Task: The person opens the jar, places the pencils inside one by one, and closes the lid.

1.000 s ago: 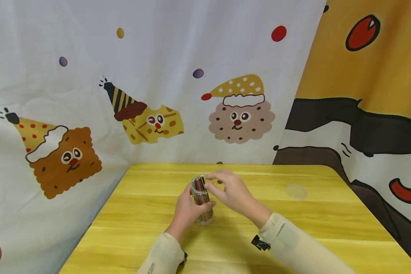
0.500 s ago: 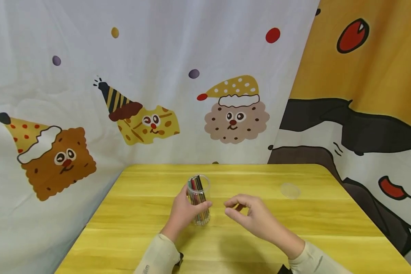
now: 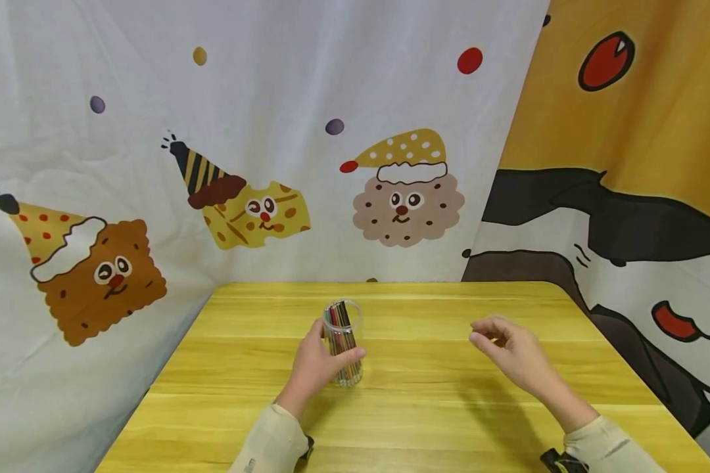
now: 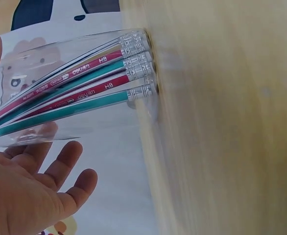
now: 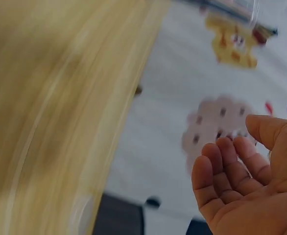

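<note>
A clear plastic jar (image 3: 356, 320) stands upright on the table, with several pencils (image 3: 338, 316) leaning inside. My left hand (image 3: 315, 362) grips the jar from its left side, thumb across the front. The left wrist view shows red and green pencils (image 4: 84, 93), eraser ends down at the jar's base. To the right, my right hand (image 3: 517, 351) is held above the table, its fingers loosely bent and holding nothing. A pale curved edge (image 5: 83, 215), apparently the round clear lid, shows at the bottom of the right wrist view; the hand covers it in the head view.
The yellow wood-grain table (image 3: 414, 427) has its far edge against a white cartoon-printed curtain (image 3: 260, 85). An orange, black and white printed cloth (image 3: 645, 144) hangs along the right side.
My right hand has moved away from the jar's mouth, rightward to where the clear lid lay. My left hand keeps its grip on the jar. The view has shifted slightly.
</note>
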`<state>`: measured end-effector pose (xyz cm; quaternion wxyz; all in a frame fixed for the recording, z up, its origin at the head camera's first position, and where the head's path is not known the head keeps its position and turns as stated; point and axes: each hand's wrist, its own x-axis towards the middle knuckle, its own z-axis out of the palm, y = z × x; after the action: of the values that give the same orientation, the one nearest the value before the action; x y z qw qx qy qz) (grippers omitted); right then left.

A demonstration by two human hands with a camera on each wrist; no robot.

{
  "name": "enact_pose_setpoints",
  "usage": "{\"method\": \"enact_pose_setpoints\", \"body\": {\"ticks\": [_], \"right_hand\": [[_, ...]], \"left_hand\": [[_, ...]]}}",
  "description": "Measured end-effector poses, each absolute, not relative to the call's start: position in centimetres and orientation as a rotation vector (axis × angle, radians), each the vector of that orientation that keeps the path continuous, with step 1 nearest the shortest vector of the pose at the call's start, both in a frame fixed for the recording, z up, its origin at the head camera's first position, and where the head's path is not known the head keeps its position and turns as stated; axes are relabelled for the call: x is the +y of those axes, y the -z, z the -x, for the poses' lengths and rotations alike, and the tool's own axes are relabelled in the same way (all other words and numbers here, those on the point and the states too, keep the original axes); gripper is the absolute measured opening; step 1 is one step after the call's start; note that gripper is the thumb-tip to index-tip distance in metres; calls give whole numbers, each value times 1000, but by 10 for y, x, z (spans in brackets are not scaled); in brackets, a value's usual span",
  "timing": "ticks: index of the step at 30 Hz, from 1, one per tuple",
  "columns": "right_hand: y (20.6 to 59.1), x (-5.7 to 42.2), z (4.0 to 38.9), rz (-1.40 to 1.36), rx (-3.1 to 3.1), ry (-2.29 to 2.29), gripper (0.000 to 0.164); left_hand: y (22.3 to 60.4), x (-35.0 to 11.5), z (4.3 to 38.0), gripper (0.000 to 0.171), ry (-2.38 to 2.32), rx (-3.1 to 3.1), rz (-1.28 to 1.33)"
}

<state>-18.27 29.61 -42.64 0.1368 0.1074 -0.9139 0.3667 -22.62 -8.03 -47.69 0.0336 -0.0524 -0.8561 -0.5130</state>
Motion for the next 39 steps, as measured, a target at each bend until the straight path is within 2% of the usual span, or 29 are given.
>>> {"method": "enact_pose_setpoints", "body": {"ticks": [5, 9, 17, 26, 30, 35, 39], "right_hand": [[430, 332, 195, -115, -2751, -1053, 47], [438, 349, 208, -57, -2804, -1057, 58], [451, 373, 246, -28, -2846, -917, 66], [475, 389, 275, -13, -3066, -738, 85], [485, 377, 286, -42, -3140, -650, 81], [498, 363, 301, -66, -3090, -459, 58], [506, 359, 309, -29, -3043, -396, 53]], "left_hand": [[477, -83, 223, 102, 1536, -2654, 161], [477, -84, 222, 101, 1521, -2662, 178], [478, -87, 220, 92, 1521, -2664, 204], [477, -89, 221, 91, 1512, -2678, 184], [479, -91, 222, 88, 1533, -2667, 190], [480, -91, 224, 92, 1563, -2657, 191], [479, -91, 224, 94, 1570, -2662, 176]]}}
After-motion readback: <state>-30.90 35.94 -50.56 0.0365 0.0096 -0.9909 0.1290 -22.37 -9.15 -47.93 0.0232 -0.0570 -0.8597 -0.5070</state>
